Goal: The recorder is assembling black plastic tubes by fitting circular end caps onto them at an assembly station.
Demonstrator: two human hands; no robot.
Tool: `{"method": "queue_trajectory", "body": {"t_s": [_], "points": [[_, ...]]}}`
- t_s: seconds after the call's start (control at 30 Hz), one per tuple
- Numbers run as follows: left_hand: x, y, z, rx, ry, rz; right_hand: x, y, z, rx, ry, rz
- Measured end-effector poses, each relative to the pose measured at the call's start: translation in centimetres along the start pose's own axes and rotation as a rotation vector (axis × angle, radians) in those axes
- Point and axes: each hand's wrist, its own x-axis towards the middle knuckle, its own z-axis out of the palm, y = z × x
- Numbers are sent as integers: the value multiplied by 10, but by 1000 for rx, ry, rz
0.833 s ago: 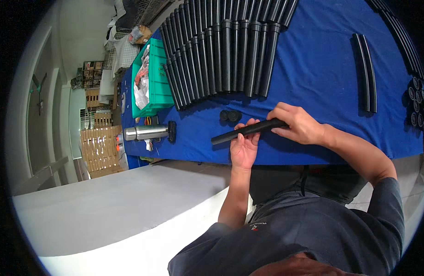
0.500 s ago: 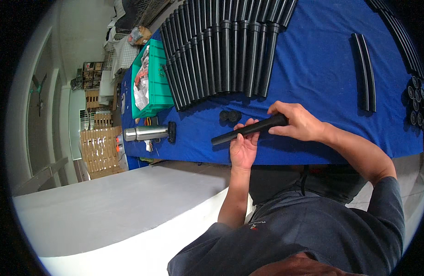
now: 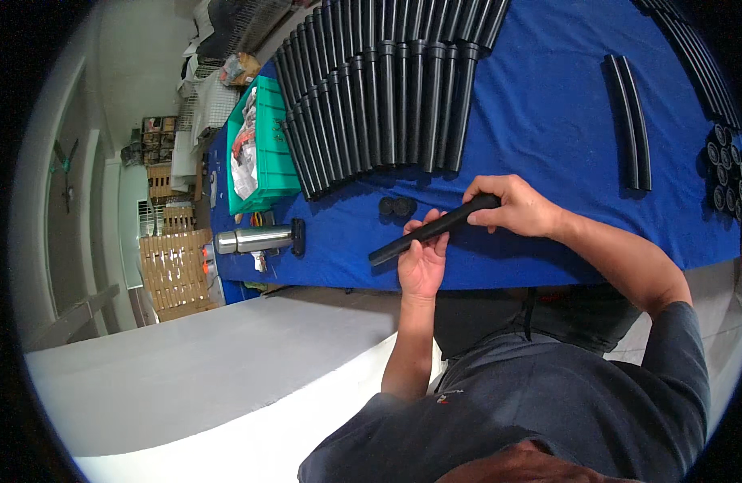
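Observation:
A black tube (image 3: 431,228) is held aslant above the blue cloth, its lower left end free. My left hand (image 3: 423,262) supports the tube near its middle, palm up, with the thumb on the near side and the fingers curled behind. My right hand (image 3: 512,208) grips the upper right end, fingers over the top and thumb below, hiding part of that end. Just beyond my left fingertips, small round black caps (image 3: 397,206) lie on the cloth.
Many black tubes (image 3: 387,105) lie in overlapping rows at the back. Left of them is a green crate (image 3: 276,153) with a steel flask (image 3: 258,239) nearer me. To the right are two loose tubes (image 3: 631,121), more black tubes (image 3: 693,60) and several round caps (image 3: 723,173). Blue cloth (image 3: 548,105) covers the table.
Both hands keep hold of the tube in nearly the same place. Its free end has dipped slightly, and my right fingers have shifted a little on the upper end. The whole view has shifted slightly.

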Motion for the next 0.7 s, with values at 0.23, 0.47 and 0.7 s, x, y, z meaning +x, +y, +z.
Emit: {"method": "queue_trajectory", "body": {"t_s": [0.23, 0.47, 0.7], "points": [[-44, 67, 1, -32, 106, 108, 1, -3, -12, 67, -41, 55], [-33, 97, 74, 1347, 511, 274, 7, 2, -18, 147, -60, 81], [3, 54, 107, 2233, -332, 165, 5, -8, -20, 168, -165, 69]]}}
